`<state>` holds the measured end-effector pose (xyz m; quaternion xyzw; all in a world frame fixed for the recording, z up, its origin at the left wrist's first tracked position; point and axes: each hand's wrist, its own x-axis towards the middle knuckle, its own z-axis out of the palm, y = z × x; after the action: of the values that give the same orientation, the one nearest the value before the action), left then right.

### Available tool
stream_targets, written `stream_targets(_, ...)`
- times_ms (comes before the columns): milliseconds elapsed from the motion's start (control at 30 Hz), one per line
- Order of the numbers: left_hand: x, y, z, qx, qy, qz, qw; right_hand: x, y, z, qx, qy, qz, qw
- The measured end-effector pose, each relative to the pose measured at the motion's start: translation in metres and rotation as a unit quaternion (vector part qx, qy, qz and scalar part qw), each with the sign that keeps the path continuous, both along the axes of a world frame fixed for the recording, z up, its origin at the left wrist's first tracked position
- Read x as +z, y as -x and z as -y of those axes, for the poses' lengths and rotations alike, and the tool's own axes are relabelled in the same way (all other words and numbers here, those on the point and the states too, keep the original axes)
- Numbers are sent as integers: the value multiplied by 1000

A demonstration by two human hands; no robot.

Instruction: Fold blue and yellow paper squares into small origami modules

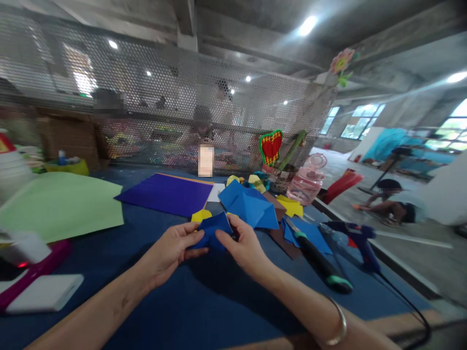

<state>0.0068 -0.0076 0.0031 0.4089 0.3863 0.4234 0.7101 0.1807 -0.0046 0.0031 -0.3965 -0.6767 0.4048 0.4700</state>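
Note:
A small piece of blue paper (214, 225) is held between both hands above the blue tabletop. My left hand (181, 243) pinches its left side, thumb on top and fingers underneath. My right hand (243, 242) grips its right side, thumb pressed on the near face. Just beyond lies a larger folded blue paper shape (251, 206) with creased, pointed flaps. Bits of yellow paper (200, 215) show behind the held piece. A pair of scissors or similar cutting tool (321, 265) with a black and green handle rests to the right.
Purple sheets (166, 194) and a light green sheet (65, 206) lie left. A glue gun (361, 238) with a cord, a pink bottle (306, 180) and yellow scraps (291, 205) are right. A white box-shaped device (47, 293) sits near left. A mesh screen (153, 107) stands behind; a person (397, 204) crouches beyond.

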Motion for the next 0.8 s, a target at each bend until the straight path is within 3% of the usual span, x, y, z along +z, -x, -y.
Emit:
stream_targets(200,-1,-1,1,-1,-30,-26,999,-2,-1,0,-53,-69,53,995)
stream_targets(433,-1,-2,1,18,-36,-64,997,-1,-2,1,-63,-87,55,993)
stream_targets(600,-2,-3,1,47,-59,-88,993,-1,-2,1,-85,-58,57,993)
stream_targets(800,-2,-2,0,46,-61,-109,991,-2,-3,-1,-56,-20,33,998)
